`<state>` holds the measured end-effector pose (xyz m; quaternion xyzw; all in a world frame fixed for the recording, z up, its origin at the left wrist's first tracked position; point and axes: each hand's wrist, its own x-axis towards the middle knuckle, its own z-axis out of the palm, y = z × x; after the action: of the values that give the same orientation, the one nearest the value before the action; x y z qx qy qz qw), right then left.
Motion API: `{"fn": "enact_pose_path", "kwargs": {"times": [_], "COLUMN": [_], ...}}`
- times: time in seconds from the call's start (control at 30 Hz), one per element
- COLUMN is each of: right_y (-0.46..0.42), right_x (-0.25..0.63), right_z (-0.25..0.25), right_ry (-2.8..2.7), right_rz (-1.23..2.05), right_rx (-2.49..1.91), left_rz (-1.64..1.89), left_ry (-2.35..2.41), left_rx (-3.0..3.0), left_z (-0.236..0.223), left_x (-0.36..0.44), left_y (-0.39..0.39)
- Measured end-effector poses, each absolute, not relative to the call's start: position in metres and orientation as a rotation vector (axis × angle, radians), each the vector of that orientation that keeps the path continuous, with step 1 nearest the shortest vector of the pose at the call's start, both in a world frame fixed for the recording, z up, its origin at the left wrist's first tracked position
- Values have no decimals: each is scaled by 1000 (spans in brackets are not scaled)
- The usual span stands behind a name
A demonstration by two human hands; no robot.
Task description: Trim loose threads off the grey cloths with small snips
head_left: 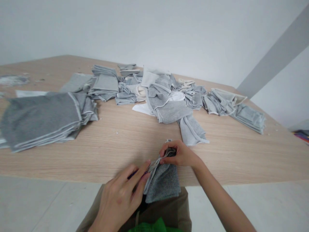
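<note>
A dark grey piece of knit fabric (163, 182) with pale edging hangs over the table's front edge, above my lap. My right hand (177, 154) pinches its upper edge between thumb and fingers, where the layers bunch together. My left hand (126, 190) is closed around a slim purple tool (132, 175), mostly hidden by the fingers. The thumb and index fingertips of that hand lie right beside the fabric's pale edge. Whether they also grip the cloth, I cannot tell.
On the wooden table (116, 154), a stack of grey fabric pieces (43, 116) lies left. A loose heap of grey and white cloth (166, 103) sits beyond my hands. Folded grey pieces (249, 116) are at right; lint (13, 80) is at far left.
</note>
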<state>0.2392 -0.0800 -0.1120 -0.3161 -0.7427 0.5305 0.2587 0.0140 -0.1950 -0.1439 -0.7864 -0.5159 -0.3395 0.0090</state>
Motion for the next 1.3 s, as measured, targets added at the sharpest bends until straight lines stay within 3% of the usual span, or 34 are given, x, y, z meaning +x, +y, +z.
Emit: {"fn": "enact_pose_path", "kwargs": {"times": [1.3], "right_y": [-81], "right_x": [239], "right_z": [-111], "right_ry": [-1998], "right_rz": [1430], "right_rx": [-882], "left_rz": [-1140], "left_ry": [-1591], "left_rx": [-2493], "left_z": [-148], "left_x": [18], "left_y": [-194]}}
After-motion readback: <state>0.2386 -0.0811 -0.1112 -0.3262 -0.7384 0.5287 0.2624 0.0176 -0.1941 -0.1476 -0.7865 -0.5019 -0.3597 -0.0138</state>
